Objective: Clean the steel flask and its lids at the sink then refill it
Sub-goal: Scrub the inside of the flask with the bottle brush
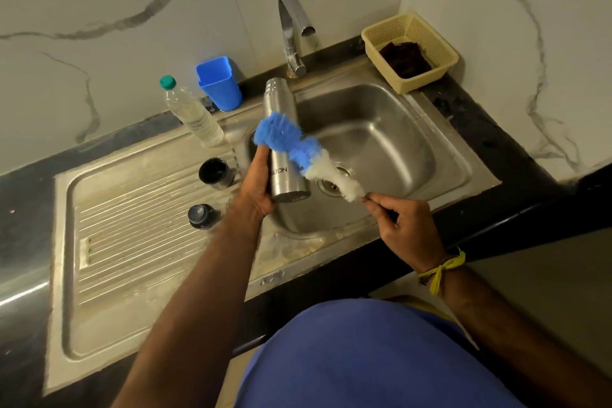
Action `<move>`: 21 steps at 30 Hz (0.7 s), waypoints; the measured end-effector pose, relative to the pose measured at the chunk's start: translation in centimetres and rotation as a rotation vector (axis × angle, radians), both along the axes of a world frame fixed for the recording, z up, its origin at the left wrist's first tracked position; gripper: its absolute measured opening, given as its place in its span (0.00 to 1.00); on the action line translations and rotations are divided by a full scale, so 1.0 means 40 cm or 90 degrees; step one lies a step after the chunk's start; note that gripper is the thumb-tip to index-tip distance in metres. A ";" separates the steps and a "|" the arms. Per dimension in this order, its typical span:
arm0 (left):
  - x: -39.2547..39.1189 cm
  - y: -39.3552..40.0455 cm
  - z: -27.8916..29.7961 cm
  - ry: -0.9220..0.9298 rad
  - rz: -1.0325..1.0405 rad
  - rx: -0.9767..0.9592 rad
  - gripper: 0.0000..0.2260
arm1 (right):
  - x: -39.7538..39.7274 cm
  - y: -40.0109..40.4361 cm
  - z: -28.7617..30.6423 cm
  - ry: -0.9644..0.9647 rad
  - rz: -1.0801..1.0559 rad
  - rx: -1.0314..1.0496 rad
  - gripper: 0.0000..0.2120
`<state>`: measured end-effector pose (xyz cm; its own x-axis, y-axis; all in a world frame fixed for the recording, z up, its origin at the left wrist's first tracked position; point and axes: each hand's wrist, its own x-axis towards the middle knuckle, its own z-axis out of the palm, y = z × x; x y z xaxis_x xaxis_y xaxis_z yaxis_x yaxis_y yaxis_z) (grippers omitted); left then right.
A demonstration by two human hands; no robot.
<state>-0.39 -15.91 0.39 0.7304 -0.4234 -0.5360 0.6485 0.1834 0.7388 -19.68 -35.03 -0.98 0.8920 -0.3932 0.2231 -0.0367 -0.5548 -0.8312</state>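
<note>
Head view, left to right: two dark round lids (214, 173) sit on the ribbed steel drainboard (132, 242); the left hand (258, 185) wraps the smooth steel flask (281, 129) over the sink (397, 142) — the right hand (402, 225) pinches a fluffy blue-and-white bottle brush (298, 149) lying across it.

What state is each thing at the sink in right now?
steel flask: uncapped, held over the basin
left hand: grips the flask
right hand: pinches the brush handle
bottle brush: outside, across the flask
two lids: off, on the drainboard
tap: no water visible
plastic bottle: capped
</note>
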 end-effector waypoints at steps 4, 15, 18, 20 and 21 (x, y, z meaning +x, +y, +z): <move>-0.018 0.009 -0.014 -0.035 -0.032 0.016 0.34 | 0.024 -0.001 0.017 -0.006 -0.043 0.021 0.10; -0.052 0.019 -0.037 -0.010 -0.023 0.006 0.30 | 0.115 0.001 0.057 0.039 -0.102 -0.080 0.12; -0.045 0.025 -0.044 0.002 -0.013 0.009 0.30 | 0.119 -0.010 0.075 -0.003 -0.116 -0.062 0.08; -0.044 0.028 -0.051 0.014 -0.012 0.005 0.31 | 0.132 -0.012 0.081 -0.021 -0.125 -0.067 0.05; -0.047 0.024 -0.052 0.020 -0.010 0.003 0.31 | 0.141 -0.009 0.083 -0.021 -0.124 -0.083 0.04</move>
